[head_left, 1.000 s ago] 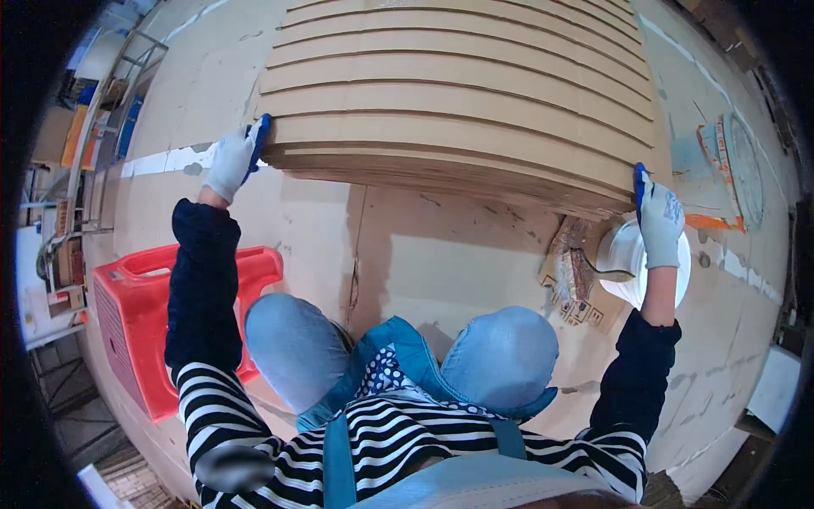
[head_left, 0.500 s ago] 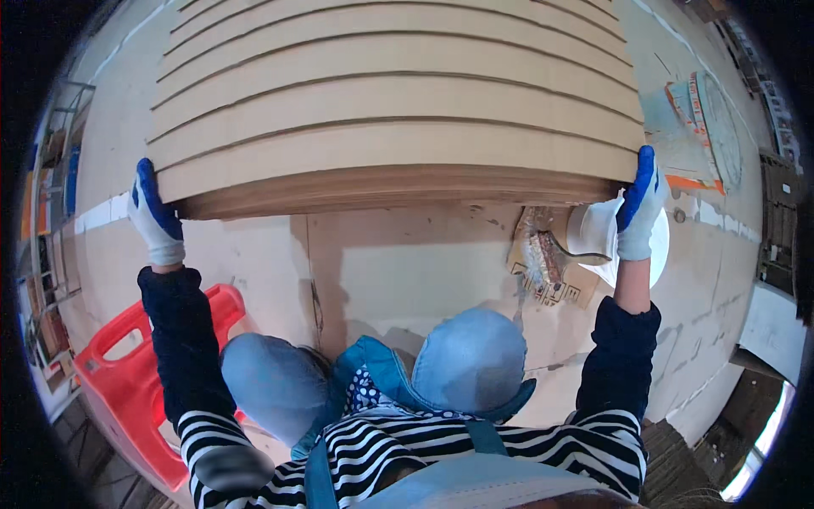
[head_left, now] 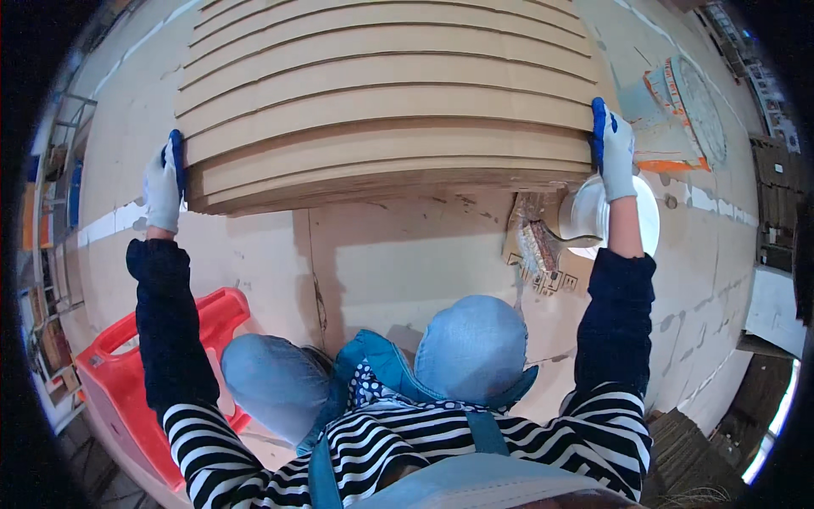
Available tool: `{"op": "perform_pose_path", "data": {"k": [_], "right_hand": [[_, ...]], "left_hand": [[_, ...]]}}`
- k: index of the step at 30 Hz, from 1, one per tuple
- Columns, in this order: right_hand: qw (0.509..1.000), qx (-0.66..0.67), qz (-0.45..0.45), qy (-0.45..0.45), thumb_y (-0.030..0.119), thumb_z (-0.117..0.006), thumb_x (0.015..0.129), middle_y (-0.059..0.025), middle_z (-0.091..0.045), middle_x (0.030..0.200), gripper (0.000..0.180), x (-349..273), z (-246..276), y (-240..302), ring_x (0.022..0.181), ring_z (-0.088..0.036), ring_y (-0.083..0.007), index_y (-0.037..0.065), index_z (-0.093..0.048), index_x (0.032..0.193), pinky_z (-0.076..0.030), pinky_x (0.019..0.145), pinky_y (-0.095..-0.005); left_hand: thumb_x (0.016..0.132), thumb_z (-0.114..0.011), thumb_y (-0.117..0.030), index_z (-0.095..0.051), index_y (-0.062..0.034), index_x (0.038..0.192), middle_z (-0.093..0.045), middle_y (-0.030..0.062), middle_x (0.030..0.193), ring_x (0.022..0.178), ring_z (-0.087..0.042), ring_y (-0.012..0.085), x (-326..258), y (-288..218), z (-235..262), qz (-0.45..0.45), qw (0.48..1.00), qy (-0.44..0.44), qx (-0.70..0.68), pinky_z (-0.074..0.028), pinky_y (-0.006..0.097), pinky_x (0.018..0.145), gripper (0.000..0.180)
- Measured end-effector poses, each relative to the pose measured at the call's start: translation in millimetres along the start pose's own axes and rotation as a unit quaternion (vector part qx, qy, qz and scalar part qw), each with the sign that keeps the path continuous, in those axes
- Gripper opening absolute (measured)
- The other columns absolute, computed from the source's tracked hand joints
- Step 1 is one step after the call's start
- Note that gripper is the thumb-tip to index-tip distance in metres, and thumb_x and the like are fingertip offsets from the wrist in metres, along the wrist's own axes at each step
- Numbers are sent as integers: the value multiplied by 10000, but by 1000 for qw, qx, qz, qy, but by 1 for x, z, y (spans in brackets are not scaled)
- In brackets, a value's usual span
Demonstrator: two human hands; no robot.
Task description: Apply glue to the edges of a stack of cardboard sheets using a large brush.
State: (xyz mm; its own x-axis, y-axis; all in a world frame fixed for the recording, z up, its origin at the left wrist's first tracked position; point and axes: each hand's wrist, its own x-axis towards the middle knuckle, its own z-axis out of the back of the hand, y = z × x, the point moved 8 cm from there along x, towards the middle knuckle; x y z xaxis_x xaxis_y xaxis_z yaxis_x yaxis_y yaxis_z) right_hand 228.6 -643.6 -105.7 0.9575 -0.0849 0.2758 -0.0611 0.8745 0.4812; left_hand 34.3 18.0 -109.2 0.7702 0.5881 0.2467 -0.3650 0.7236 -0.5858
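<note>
A broad stack of brown cardboard sheets [head_left: 390, 102] fills the top of the view, its layers stepped back one behind another. My left hand [head_left: 163, 182], in a white glove with blue palm coating, lies along the stack's left edge near the front corner. Against the right edge, my right hand [head_left: 615, 148] in a matching glove has its fingers stretched forward and flat. Both palms face inward with the sheets between them. The undersides of the hands are hidden.
Right of my knees, a brush [head_left: 547, 246] rests beside a white bucket [head_left: 634, 216] on a cardboard piece. A larger paint-smeared bucket [head_left: 678, 119] stands farther right. A red plastic stool [head_left: 114, 373] is at my left, and shelving [head_left: 64, 170] runs along the far left.
My right hand has moved forward and left, and my left hand slightly right and forward. At the stack's near edge, the front sheets now show as separate steps.
</note>
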Motion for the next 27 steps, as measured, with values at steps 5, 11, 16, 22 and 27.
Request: {"op": "perform_pose_path", "data": {"k": [5, 11, 16, 22, 27], "right_hand": [[991, -110, 67, -19, 371, -430, 886, -175, -613, 750, 399, -13, 20, -17, 665, -574, -312, 42, -641, 804, -438, 620, -386], [904, -365, 224, 13, 401, -456, 876, -90, -621, 673, 388, -35, 9, 15, 579, -583, -219, 68, -635, 789, -468, 605, -294], [940, 220, -230, 118, 360, -453, 892, -86, -621, 757, 372, -31, 24, -5, 659, -588, -180, 28, -618, 856, -458, 599, -295], [980, 194, 7, -43, 281, -424, 913, -103, -639, 869, 353, -30, 0, -21, 826, -594, -210, -22, -605, 916, -455, 658, -351], [986, -25, 101, -132, 348, -454, 905, -35, -568, 649, 410, -19, -3, 2, 611, -535, -114, -9, -586, 752, -371, 523, -285]], "left_hand": [[927, -419, -358, -564, -32, 1128, -558, 1, 799, 619, -478, 53, -47, -1, 0, 87, 981, 153, -83, -399, 200, 498, 409], [893, -463, -403, -602, 4, 996, -572, 98, 705, 447, -520, 152, -36, -19, 12, 23, 979, 199, 32, -427, 260, 373, 442], [907, -473, -301, -542, -2, 1111, -587, 115, 878, 719, -576, 145, -22, -12, 39, -24, 979, 104, -174, -485, 237, 590, 369], [901, -504, -251, -514, 25, 1149, -587, 142, 1038, 942, -564, 167, -53, -19, 1, -266, 953, -111, 89, -449, 275, 832, 371], [901, -507, -262, -530, 53, 1121, -584, 93, 1058, 963, -544, 149, -22, 26, -22, 79, 963, -71, -246, -416, 285, 873, 385]]}}
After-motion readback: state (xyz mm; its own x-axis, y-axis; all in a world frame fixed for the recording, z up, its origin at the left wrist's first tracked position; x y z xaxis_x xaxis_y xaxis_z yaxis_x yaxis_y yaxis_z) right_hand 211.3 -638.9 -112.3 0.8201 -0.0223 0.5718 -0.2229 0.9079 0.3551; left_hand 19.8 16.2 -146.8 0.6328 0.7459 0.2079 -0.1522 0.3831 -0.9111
